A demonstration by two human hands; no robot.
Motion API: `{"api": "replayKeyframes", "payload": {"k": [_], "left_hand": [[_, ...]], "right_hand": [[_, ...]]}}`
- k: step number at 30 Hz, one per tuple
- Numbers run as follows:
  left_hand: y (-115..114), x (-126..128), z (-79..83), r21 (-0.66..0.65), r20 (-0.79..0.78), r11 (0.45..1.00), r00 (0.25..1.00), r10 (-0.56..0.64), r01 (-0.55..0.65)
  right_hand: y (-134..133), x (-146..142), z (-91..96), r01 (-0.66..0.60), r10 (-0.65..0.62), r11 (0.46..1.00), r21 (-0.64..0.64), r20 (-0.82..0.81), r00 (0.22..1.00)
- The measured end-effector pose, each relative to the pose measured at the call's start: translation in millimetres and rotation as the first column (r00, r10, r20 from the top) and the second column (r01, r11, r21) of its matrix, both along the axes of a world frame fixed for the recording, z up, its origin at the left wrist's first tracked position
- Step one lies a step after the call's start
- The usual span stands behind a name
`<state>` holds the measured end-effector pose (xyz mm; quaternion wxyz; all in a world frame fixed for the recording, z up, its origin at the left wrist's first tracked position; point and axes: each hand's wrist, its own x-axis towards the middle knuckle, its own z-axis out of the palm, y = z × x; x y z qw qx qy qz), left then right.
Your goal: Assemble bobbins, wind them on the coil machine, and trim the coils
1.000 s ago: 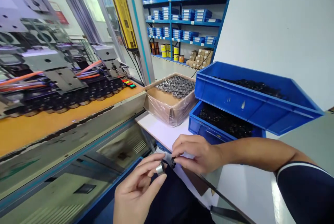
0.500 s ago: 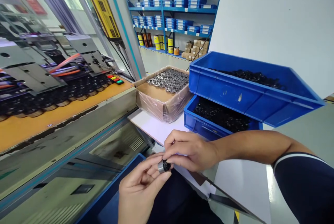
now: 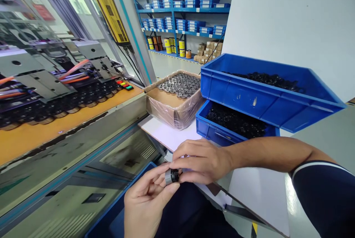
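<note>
My left hand [image 3: 151, 193] pinches a short silver metal cylinder, which looks like a stator core [image 3: 168, 177], between thumb and fingers. At its right end sits a black plastic end piece [image 3: 175, 175]. My right hand [image 3: 202, 159] closes over that end piece, its thumb and fingertips gripping it from the right. Part of the black piece is hidden by those fingers. Both hands meet in front of my body, just beyond a blue bin [image 3: 122, 208] low at the left.
A plastic-lined carton [image 3: 163, 110] with rows of metal cores stands on the white table [image 3: 155, 128]. Right of it, a blue crate [image 3: 249, 101] of black parts rests on another blue crate [image 3: 213, 131]. On the left, a machine [image 3: 44, 82] stands behind a row of cores on an orange surface [image 3: 63, 123].
The core has turned slightly in my left hand, so more of the black end piece's side shows. My right fingers have shifted a little around it. The view has moved slightly.
</note>
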<state>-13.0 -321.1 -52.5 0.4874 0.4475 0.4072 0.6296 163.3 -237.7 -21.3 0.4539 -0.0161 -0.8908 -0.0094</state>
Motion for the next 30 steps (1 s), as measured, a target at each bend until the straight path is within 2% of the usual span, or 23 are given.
{"api": "replayKeyframes", "payload": {"k": [7,17,30], "left_hand": [[0.2,0.7,3.4,0.036,0.014,0.999,1.000,0.001,-0.002],[0.2,-2.6,0.0,0.069,-0.009,0.997,0.999,-0.035,0.036],[-0.9,-2.4,1.0,0.068,0.002,0.997,0.999,-0.034,0.034]], "right_hand": [[-1.9,0.8,4.1,-0.025,0.025,0.999,0.032,0.001,1.000],[-1.6,2.6,4.1,-0.015,0.013,0.997,0.073,0.028,1.000],[-2.7,2.0,4.9,0.012,-0.013,0.999,0.034,0.026,1.000]]}}
